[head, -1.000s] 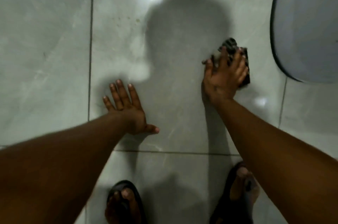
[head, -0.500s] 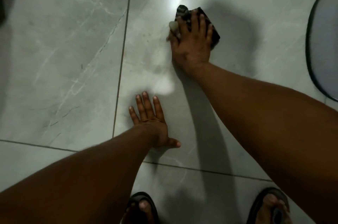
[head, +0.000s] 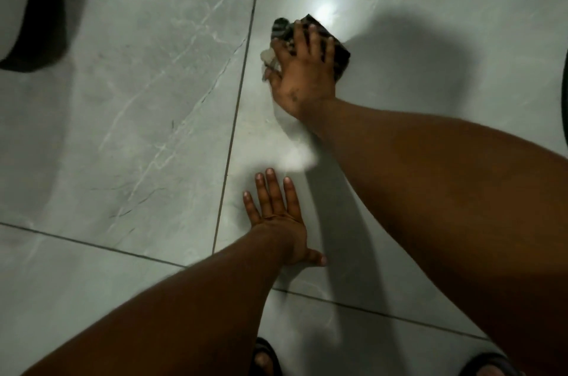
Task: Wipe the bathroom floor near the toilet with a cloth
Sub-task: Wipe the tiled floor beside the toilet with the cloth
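1. White rounded fixture (head: 18,7), dark-edged, far left; likely the toilet base, cannot confirm.
2. Left hand (head: 278,222) flat on the grey marbled floor (head: 138,114), fingers spread wide, holding nothing; it looks like a brace.
3. Right hand (head: 302,68) pressed palm-down on the cloth (head: 339,51), fingers splayed over it, just right of a grout line (head: 242,84).
4. Cloth: dark, patterned, bunched; a pale scrap shows at its left edge.
5. Judgement: keep the palm flat, overlap strokes, carry them across the grout toward the fixture.
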